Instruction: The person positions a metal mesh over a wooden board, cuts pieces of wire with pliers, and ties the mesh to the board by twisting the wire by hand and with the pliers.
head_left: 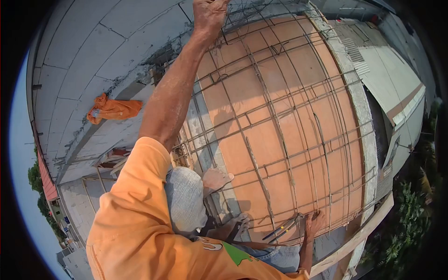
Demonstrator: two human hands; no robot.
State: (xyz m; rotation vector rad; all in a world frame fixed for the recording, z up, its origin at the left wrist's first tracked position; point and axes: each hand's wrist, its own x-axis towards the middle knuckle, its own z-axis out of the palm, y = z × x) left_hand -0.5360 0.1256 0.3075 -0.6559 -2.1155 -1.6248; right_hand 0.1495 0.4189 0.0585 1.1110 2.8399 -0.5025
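My left hand [211, 15] reaches far up to the top edge of the view, beside thin tie wires [217, 44] and the ends of the steel bars. Its fingers are mostly cut off by the frame. My right hand [315, 222] is low on the right, its fingers closed at the near bars of the rebar grid [293, 108]. A pair of pincers [281, 229] with dark handles marked yellow and blue extends leftward from its fingertips. The grid lies over an orange formwork panel [298, 135].
A bare foot [216, 180] and a sandalled foot [239, 223] rest along the panel's near left edge. An orange cloth [113, 108] hangs on the block wall [79, 60]. A concrete beam [365, 121] borders the panel; roofs [387, 79] and trees [403, 219] lie beyond and below.
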